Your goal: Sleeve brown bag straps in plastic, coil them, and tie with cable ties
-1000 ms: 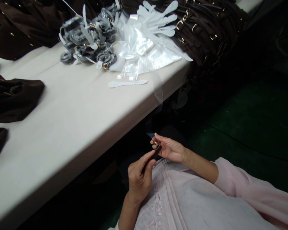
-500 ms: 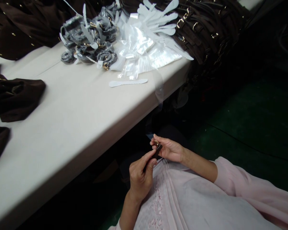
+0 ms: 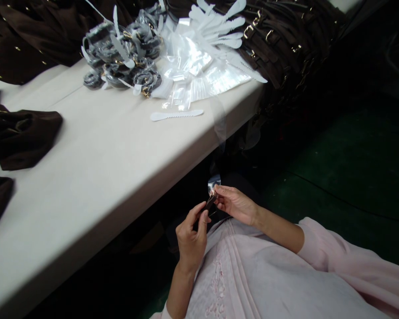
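Both my hands work in my lap, below the table's front edge. My left hand (image 3: 190, 237) pinches the lower end of a narrow dark brown strap (image 3: 209, 204) between thumb and fingers. My right hand (image 3: 235, 204) grips the strap's upper end, where a small gold buckle and a bit of clear plastic film (image 3: 214, 181) catch the light. The strap runs slanted between the two hands. Both hands are closed on it.
A white table (image 3: 96, 168) fills the left. At its far end lie bagged coiled straps (image 3: 126, 57), clear plastic bags (image 3: 199, 66), white plastic tags (image 3: 219, 26) and one loose tag (image 3: 176, 115). Dark brown belts (image 3: 286, 40) hang over the corner. Brown fabric (image 3: 20, 137) lies at left. Green floor at right.
My hands have risen slightly and turned the strap more upright. A piece of clear film now shows at the strap's top by my right fingers.
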Motion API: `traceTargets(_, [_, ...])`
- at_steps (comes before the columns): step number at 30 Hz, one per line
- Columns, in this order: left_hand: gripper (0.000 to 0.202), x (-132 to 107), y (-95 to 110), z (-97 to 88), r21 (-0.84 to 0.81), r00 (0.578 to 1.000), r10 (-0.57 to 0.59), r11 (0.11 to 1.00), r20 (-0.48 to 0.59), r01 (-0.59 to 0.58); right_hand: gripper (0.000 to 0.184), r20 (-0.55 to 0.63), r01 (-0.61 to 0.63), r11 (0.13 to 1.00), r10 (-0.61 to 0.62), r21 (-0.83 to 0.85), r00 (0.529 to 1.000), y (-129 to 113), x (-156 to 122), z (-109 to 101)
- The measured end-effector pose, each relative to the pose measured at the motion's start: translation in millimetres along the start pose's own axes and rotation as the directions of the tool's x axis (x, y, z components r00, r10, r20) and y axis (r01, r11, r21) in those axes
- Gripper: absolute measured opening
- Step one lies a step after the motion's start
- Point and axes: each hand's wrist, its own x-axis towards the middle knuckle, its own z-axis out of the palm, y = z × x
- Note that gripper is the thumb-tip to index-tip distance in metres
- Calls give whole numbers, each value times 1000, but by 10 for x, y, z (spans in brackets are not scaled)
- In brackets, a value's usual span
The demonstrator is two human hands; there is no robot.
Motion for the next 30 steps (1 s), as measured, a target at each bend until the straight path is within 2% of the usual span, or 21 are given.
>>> traceTargets(2, [22,2,7,23,-23,998,-66,998,0,66,28,-11,167,969,-172,-181,985,4,-20,34])
traceTargets(4, [23,7,35,48,-71,990,-139,988,10,139,26,-5,297,898,-316,-326,949,5,-25,64])
traceTargets(7, [29,22,98,87,-152,976,-218,964,25,219,26,13,371,828,-403,-421,915,13,-15,90])
traceTargets(10, [35,50,138,132,-215,966,-256,942,33,257,29,21,346,828,-376,-442,927,51,-13,98])
traceTargets(14, [37,106,124,196,-277,954,-298,915,23,293,31,69,253,889,-246,-381,967,151,-33,101])
traceTargets(17, [38,137,86,206,-306,948,-316,900,36,311,32,95,212,922,-191,-325,977,197,-36,92])
traceTargets(20, [39,116,25,165,-293,942,-313,896,117,334,30,24,235,921,-239,-310,971,141,-13,61])
traceTargets(24, [27,8,-46,96,-251,923,-320,895,215,369,28,-68,305,903,-339,-303,938,-16,18,24])
traceTargets(27, [22,-62,-21,89,-285,916,-333,877,224,388,28,-43,282,911,-308,-301,950,-25,3,44])
traceTargets(30, [21,-59,58,123,-320,919,-339,864,200,388,29,-10,235,921,-251,-311,968,91,-44,104])
